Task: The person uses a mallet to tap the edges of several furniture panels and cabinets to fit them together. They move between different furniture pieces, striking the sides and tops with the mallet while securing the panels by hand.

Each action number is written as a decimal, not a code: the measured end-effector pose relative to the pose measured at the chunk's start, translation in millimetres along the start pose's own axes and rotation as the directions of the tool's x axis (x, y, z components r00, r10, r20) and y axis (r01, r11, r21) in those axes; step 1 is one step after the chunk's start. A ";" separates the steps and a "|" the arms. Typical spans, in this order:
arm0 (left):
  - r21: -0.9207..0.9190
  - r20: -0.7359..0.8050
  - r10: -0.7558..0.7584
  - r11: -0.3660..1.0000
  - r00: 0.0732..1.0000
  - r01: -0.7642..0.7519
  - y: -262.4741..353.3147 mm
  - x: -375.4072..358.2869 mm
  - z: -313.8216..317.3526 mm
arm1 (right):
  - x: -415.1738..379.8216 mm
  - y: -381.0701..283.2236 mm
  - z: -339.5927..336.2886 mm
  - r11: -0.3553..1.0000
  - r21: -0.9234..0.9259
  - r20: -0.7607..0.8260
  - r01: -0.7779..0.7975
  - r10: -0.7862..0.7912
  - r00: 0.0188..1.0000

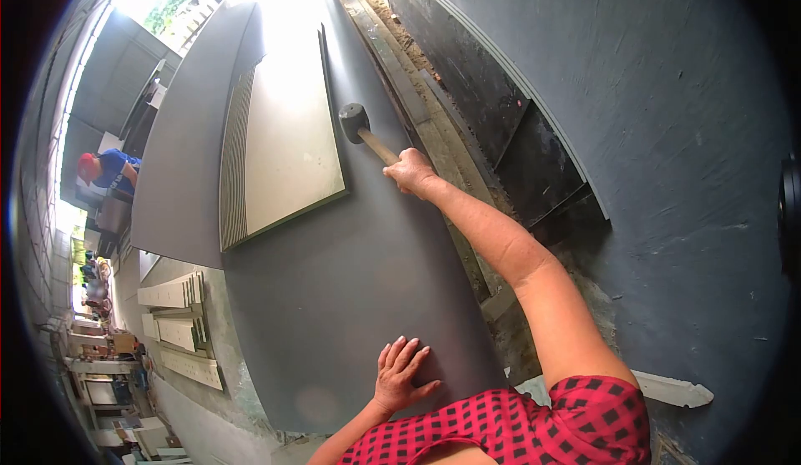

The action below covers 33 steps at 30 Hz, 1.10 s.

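Note:
My right hand [409, 169] is stretched out and closed around the wooden handle of a black rubber mallet [356, 123]. The mallet head hangs just over a large grey panel [334, 281], beside the right edge of a stack of pale boards [288, 139] lying on it. My left hand [399, 375] rests flat on the near part of the grey panel, fingers spread, holding nothing. A red and black checked sleeve [576, 423] covers my shoulder.
A dark wall [667, 89] rises on the right, with a rubble-strewn gap [467, 173] and a dark frame along its foot. More pale slats [179, 323] lie on the floor at left. A person in a red cap and blue shirt [104, 169] works at far left.

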State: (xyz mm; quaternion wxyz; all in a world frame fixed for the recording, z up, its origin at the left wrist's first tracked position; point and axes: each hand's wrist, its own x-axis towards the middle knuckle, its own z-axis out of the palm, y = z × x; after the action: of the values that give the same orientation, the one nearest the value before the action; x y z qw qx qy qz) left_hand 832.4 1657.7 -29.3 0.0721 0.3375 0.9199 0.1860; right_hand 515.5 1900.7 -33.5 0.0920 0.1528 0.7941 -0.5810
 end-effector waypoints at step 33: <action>-0.285 -0.057 0.054 0.956 0.997 -0.068 -17.2 0.1 -22.6 | -67.3 18.5 16.6 0.994 0.100 0.036 -0.045 0.042 0.998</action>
State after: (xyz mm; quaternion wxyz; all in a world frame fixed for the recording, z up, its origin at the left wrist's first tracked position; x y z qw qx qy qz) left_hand 816.3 1639.0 -15.2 0.0921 0.3474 0.8738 0.3275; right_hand 584.5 1881.0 -33.4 0.1101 0.1648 0.7585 -0.6208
